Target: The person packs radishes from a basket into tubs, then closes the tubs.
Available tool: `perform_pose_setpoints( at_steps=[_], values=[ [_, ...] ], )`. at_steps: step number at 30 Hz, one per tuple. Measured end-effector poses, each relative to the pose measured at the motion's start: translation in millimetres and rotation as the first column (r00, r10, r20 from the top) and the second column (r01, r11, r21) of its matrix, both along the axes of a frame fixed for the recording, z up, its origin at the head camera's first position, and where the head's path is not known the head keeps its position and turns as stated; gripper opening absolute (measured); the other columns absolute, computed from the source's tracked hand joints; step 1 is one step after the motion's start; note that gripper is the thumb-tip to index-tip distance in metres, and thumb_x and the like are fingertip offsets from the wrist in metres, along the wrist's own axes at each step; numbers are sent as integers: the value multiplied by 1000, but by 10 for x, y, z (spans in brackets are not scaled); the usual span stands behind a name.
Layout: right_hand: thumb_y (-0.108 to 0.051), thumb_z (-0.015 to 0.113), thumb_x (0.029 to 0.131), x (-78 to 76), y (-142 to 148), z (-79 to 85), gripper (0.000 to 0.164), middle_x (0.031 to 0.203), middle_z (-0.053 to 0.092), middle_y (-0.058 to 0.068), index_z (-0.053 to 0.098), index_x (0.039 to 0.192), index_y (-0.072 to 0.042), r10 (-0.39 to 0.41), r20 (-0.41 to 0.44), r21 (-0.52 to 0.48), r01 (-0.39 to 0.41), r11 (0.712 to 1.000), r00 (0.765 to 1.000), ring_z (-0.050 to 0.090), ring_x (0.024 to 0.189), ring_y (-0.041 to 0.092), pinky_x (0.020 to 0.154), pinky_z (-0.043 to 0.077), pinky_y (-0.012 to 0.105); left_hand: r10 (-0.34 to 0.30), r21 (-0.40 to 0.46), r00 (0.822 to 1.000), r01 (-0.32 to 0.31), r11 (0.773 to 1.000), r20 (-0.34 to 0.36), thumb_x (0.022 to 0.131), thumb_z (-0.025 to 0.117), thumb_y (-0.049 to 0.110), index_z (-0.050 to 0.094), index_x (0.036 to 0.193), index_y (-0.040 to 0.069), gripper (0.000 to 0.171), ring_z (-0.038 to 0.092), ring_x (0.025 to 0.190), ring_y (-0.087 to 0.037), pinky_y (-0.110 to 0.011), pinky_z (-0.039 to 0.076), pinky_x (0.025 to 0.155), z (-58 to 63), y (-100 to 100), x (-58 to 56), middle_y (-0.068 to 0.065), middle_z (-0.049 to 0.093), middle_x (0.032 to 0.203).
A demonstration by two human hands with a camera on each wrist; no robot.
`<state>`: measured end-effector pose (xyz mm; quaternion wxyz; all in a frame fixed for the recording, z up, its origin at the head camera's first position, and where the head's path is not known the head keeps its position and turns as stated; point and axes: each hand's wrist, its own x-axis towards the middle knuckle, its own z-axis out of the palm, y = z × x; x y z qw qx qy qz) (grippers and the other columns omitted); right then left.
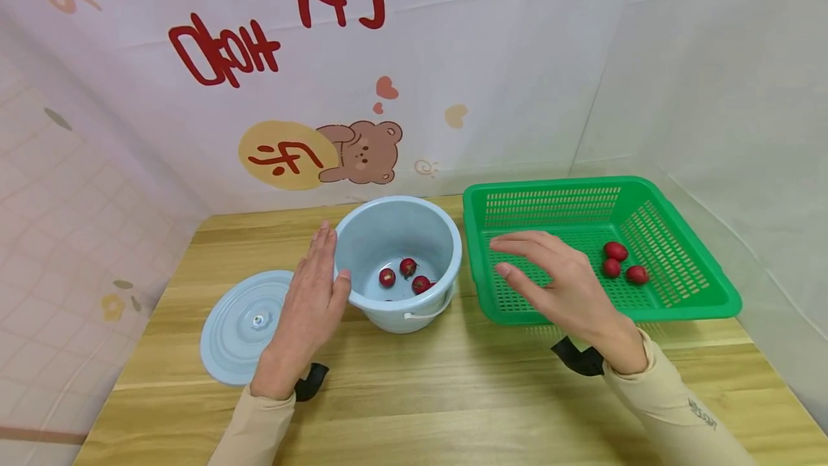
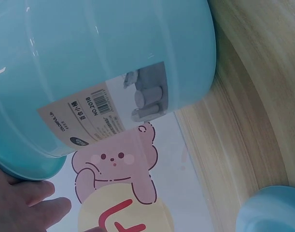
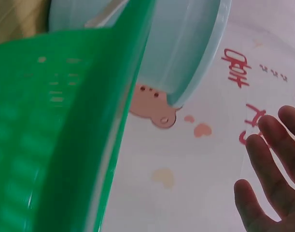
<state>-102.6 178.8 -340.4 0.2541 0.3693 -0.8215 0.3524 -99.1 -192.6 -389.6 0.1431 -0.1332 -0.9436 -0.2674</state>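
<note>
My left hand [image 1: 312,300] is at the left side of a light blue bucket [image 1: 397,318], its straight fingers against or very near the rim; contact is unclear. Inside the bucket lie several small round red vegetables, apparently radishes [image 1: 407,267]. My right hand [image 1: 561,279] hovers over the left part of a green plastic basket [image 1: 686,313], fingers loosely bent and holding nothing. Three more red radishes [image 1: 615,251] lie together in the basket's right half. In the right wrist view, the fingers [image 3: 273,179] are spread apart, with the basket wall in front.
A round light blue lid [image 1: 242,322] with a small knob lies on the wooden table [image 1: 414,401], left of the bucket and partly behind my left hand. The bucket's white handle [image 1: 430,313] hangs down in front. A printed white cloth [image 1: 517,56] stands behind the table.
</note>
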Motion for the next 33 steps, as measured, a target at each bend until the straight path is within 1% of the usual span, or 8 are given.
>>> perform_pose_setpoints(
  at_steps=[3,6,17,21,24,27,30,33],
  values=[
    [-23,73,98,19,101,0,29,123,72,4,75,123,-9,-20,5,-3,20,1000,1000,67,115,22,104,44,15,0,2,1000,0,1000,0,109,41,30,21,164,1,65,13,159,-28,-67,22,120,-3,-4,5,-7,13,173],
    [-10,78,90,38,197,-8,33,123,72,4,75,123,-9,-48,4,-10,48,999,999,67,114,20,103,43,14,1,3,1000,-1,1000,-1,109,41,30,21,164,1,65,13,159,-28,-67,23,120,-7,-8,9,-7,13,173],
    [-2,81,84,55,565,-100,42,122,73,3,75,124,-12,-191,22,60,189,980,981,66,114,13,96,41,9,8,0,1000,-8,1000,2,108,42,29,22,164,1,66,14,159,-31,-66,23,120,-15,-4,13,-6,13,173],
    [-1,81,84,38,716,-127,44,123,73,2,74,126,-13,-247,38,105,242,965,968,63,89,7,73,44,13,3,3,1000,-3,1000,-3,108,42,30,22,164,1,66,15,158,-32,-67,23,120,-11,-1,12,-6,13,173],
    [0,83,83,11,830,-143,47,111,73,0,73,126,-13,-268,46,136,260,956,962,47,69,4,58,35,17,0,5,1000,0,1000,-9,108,42,30,22,164,1,66,15,158,-32,-67,24,120,-11,-2,9,-7,13,173],
    [-2,84,82,-19,942,-150,47,90,63,-7,73,126,-14,-292,65,166,278,946,954,40,66,3,55,29,18,0,6,1000,0,1000,-12,108,42,30,22,164,1,66,16,158,-33,-66,23,120,-14,-2,4,-6,13,173],
    [-6,84,84,-43,1059,-152,45,81,52,-9,73,127,-16,-313,124,189,288,939,942,43,65,3,53,33,17,-1,7,1000,1,1000,-13,109,42,30,22,164,1,66,16,158,-33,-66,23,120,-16,-2,4,-7,13,173],
    [-11,82,89,-73,1188,-153,43,96,64,-5,72,130,-16,-322,209,212,279,937,923,50,66,1,54,42,15,-3,9,1000,3,1000,-13,109,42,31,22,164,1,66,16,158,-33,-66,23,120,-10,1,2,-7,14,173]
  ],
)
